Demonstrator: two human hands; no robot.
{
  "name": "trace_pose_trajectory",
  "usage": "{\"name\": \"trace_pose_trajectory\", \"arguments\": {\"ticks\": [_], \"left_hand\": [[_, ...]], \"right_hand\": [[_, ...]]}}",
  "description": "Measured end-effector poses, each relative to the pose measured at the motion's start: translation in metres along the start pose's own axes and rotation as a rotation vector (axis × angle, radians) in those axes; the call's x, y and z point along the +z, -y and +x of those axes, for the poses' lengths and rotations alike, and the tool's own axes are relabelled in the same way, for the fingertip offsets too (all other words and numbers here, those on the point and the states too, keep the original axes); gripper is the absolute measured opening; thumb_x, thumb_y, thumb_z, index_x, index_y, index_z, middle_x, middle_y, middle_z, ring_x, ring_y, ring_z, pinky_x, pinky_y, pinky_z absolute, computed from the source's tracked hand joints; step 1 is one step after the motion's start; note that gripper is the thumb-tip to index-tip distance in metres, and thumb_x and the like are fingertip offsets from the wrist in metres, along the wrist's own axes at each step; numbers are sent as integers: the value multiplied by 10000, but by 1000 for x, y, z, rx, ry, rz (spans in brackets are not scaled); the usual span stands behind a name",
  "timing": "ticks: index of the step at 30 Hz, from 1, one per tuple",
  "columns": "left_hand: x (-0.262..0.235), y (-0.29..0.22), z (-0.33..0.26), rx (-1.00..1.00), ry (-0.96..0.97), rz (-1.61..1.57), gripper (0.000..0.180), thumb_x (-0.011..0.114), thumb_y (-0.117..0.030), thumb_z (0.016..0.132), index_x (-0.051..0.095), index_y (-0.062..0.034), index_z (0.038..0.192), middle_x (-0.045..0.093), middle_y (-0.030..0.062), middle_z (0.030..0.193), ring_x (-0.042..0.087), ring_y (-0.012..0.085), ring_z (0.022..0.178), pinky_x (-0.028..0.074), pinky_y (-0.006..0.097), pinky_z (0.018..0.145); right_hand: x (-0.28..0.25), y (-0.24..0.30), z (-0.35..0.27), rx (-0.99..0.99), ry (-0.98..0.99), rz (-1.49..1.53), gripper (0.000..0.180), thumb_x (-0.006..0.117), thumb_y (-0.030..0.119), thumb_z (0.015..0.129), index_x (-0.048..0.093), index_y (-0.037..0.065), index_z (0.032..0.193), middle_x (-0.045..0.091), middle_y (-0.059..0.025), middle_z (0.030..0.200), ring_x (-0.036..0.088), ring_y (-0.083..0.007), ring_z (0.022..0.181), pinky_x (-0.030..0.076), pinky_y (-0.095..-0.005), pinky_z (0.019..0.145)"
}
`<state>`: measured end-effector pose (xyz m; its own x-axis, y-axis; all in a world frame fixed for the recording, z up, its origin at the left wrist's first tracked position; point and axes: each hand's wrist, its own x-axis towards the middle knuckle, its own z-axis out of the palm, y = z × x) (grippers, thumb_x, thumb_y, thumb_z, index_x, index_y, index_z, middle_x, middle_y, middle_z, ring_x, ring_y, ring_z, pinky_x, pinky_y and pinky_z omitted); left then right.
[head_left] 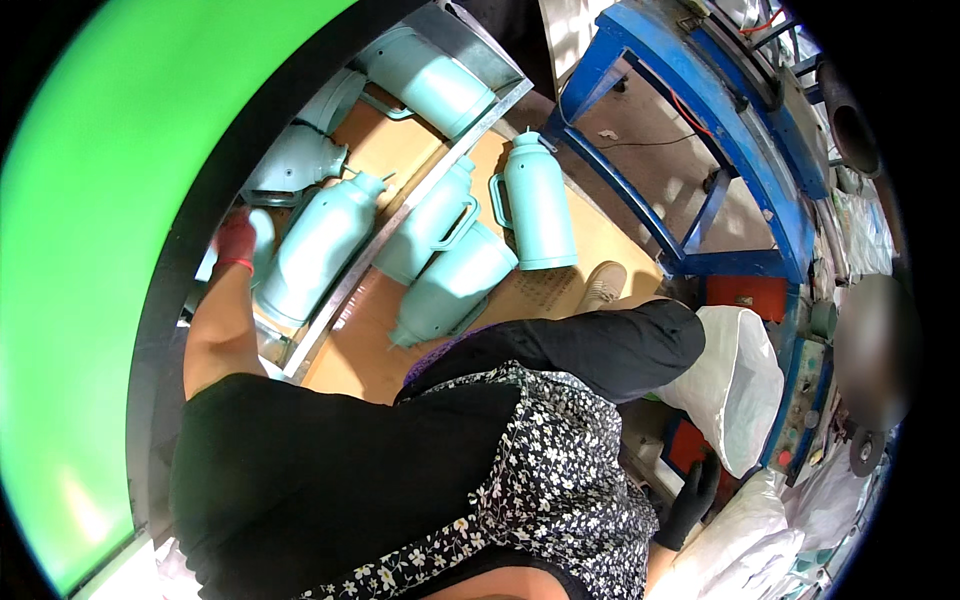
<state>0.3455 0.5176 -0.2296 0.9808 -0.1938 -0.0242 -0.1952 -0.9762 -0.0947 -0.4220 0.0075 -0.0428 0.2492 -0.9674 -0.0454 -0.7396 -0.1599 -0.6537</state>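
A metal frame rail (pixel 400 222) runs on a slant through the middle of your view, and pale turquoise vacuum flasks lie on both sides of it on brown cardboard (pixel 380 150). One upright flask (pixel 538 200) stands on its base to the right of the rail, handle turned left; just beside it two more lie tilted, a leaning flask (pixel 432 222) touching the rail and a lower flask (pixel 450 285) resting against it. A blue steel frame (pixel 700 130) curves across the upper right, and a white plastic sack (pixel 735 385) sits below it. Your own black sleeve and flowered apron fill the lower part of the view and hide the floor in front of you.

Your left hand (pixel 236 240), in a red glove, reaches up past the rail into the rack. It lies at the base end of a long flask (pixel 320 245) that is lying on its side, neck pointing up and right; the glove touches a pale rounded piece just beside that base, but I cannot tell whether your fingers are closed on it.

Your right hand (pixel 690 500), in a black glove, hangs low by the sack with the fingers loosely curled, holding nothing visible.
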Motion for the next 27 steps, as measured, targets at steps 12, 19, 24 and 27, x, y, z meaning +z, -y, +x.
{"name": "trace_pose_trajectory", "arguments": {"ticks": [12, 19, 24, 27], "left_hand": [[-319, -296, -200, 1057, -473, -431, 247, 557, -34, 803, 606, -91, 1038, 650, 140, 965, 624, 321, 897, 518, 388, 766], [-319, -412, -175, 665, 991, -2421, 325, 534, -90, 922, 552, 12, 1230, 541, 128, 1288, 539, 253, 1160, 438, 362, 996], [-290, -509, -226, 736, 1380, -1913, 355, 551, -105, 911, 537, 8, 1247, 538, 133, 1289, 534, 256, 1167, 431, 367, 1003], [-270, -547, -261, 814, 1477, -1650, 374, 561, -114, 904, 527, 5, 1257, 537, 136, 1291, 532, 257, 1171, 426, 370, 1007]], "right_hand": [[52, 57, -2, -316, 136, 38, 352, 567, 117, 916, 532, -29, 1234, 574, -184, 1229, 538, -298, 1142, 406, -378, 988], [40, 80, 6, -71, -137, 970, 430, 490, 94, 963, 401, -16, 1369, 487, -151, 1351, 493, -274, 1220, 399, -327, 1007], [-3, 73, -18, -142, -702, 747, 378, 431, 194, 1005, 423, 8, 1333, 517, -129, 1249, 520, -220, 1101, 441, -378, 938], [-20, 50, -53, -62, -822, 652, 347, 485, 197, 976, 500, 6, 1266, 587, -111, 1117, 558, -186, 983, 457, -337, 868]]}}
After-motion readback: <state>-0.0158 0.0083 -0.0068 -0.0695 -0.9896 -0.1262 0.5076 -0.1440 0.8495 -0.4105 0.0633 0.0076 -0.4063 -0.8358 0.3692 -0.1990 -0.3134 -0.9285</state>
